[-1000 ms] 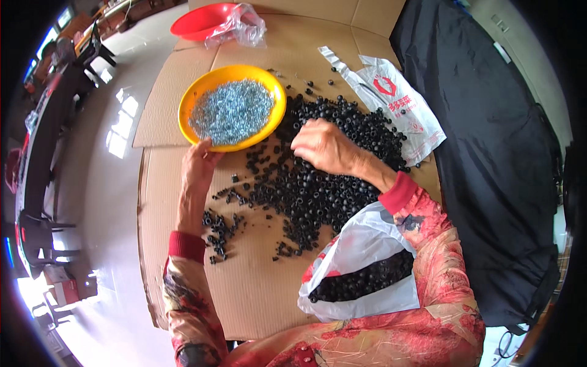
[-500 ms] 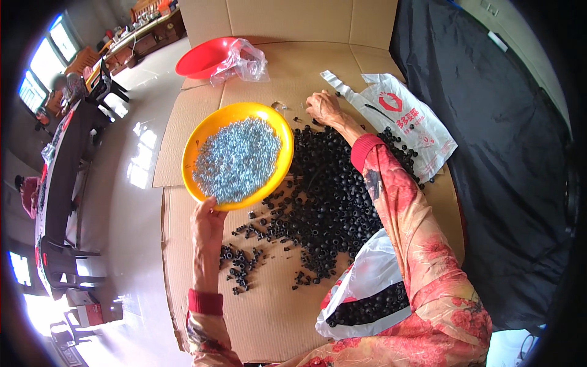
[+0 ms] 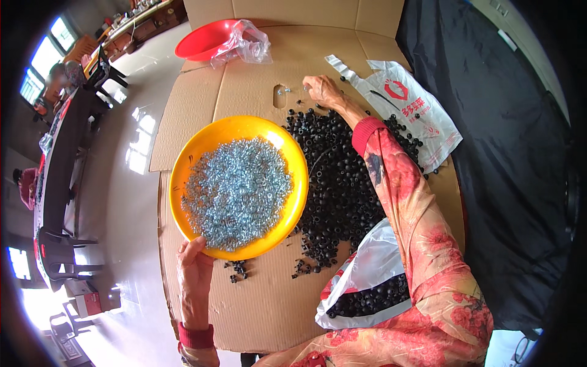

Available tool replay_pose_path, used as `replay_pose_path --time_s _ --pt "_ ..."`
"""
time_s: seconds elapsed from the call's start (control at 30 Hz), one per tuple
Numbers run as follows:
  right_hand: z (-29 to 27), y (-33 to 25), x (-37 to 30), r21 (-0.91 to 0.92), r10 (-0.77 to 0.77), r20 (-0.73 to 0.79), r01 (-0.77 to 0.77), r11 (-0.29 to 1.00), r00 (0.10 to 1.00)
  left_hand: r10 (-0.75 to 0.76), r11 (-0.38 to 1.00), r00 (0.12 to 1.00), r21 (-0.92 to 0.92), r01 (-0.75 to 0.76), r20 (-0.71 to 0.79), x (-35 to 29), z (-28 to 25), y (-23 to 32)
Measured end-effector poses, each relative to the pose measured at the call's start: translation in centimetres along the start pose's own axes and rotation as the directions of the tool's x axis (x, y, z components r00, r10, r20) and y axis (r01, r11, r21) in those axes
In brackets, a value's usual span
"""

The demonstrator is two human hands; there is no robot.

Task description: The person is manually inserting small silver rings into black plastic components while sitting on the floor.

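My left hand grips the near-left rim of a yellow round tray, thumb on top. In the tray lies a wide heap of small, shiny, bluish-silver pieces. The tray is raised over the cardboard and hides part of it. Beyond the black pile, my right hand is low over the cardboard with its fingers pinched together. A tiny bit shows at the fingertips, too small to name. A few pale pieces lie by a slot in the cardboard, left of that hand. Many small black caps spread below my right forearm.
At the far left of the cardboard stands a red basin with a crumpled clear bag. A white printed bag lies far right. Nearer, an open white bag holds more black caps. Dark sheeting hangs at right.
The tray in my left hand has come nearer and lower, now covering more loose black pieces. My right hand stays beyond the pile, its fingers still drawn together.
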State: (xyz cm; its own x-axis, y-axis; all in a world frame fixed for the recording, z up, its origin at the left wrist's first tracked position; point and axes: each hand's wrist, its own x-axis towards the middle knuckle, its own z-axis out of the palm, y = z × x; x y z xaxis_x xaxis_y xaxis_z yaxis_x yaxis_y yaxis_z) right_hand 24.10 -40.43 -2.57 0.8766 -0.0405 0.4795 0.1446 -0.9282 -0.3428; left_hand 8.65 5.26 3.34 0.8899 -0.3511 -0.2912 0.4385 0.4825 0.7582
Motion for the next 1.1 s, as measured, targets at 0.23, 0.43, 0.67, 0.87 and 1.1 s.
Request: replay_pose_path --time_s 0.23,0.43,0.67,0.87,1.1 --pt "1.3 2.1 1.6 -0.324 0.044 0.231 0.035 0.946 0.972 0.006 1.0 0.999 0.017 -0.006 -0.046 -2.6 -2.3 0.3" --pt "-0.1 0.2 1.4 -0.251 -0.063 0.168 0.104 0.962 0.984 0.082 0.996 0.992 0.027 -0.08 -0.099 -4.2 -4.9 1.4" --pt "-6.3 -12.6 -7.7 0.346 -0.346 0.41 0.207 0.915 0.844 0.175 0.984 0.962 0.058 -0.167 -0.209 -5.2 -8.7 2.1" --pt "-7.3 -16.5 -11.5 0.413 -0.453 0.471 0.264 0.872 0.757 0.205 0.978 0.94 0.02 -0.207 -0.274 -6.3 -9.9 2.0" --pt "-3.5 -11.1 -5.5 0.135 -0.327 0.255 0.302 0.944 0.91 0.206 0.973 0.949 -0.052 -0.225 -0.24 -5.5 -10.0 1.8"
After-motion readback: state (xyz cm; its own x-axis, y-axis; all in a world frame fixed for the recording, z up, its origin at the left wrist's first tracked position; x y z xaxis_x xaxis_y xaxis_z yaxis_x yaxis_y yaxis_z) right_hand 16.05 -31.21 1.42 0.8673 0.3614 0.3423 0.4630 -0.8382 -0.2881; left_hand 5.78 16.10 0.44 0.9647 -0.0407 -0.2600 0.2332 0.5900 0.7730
